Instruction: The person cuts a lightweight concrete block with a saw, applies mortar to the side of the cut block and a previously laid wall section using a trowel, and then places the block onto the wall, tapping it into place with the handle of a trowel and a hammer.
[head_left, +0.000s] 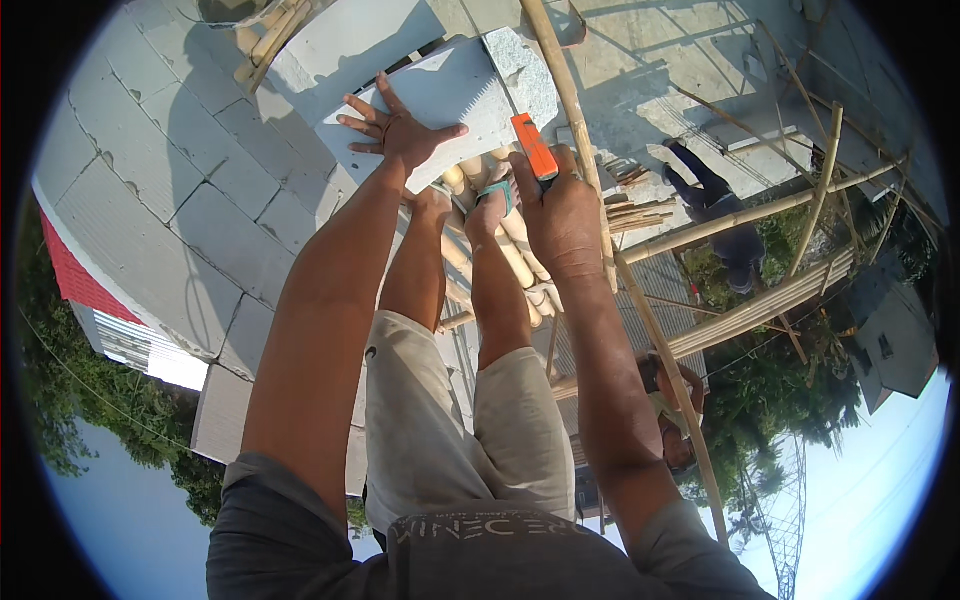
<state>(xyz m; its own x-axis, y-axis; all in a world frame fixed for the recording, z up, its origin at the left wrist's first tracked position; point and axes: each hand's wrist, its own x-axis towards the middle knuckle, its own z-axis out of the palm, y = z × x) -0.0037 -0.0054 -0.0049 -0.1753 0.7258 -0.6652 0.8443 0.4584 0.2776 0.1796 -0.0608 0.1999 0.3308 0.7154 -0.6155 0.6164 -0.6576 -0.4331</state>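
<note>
My left hand lies with fingers spread on top of a pale grey lightweight concrete block. My right hand is wrapped round the orange and black handle of a hand saw. The saw's thin blade shows nearly edge-on, along a line across the block near its right end. A toothed shadow falls on the block left of the blade. Right of that line, the block's end part has a rougher, speckled face. How deep the blade sits cannot be made out.
A wall of grey blocks stands at the left. My feet rest on bundled bamboo poles. An upright-looking bamboo pole passes close right of the saw. Further right are more scaffold poles and two people, one below on the ground.
</note>
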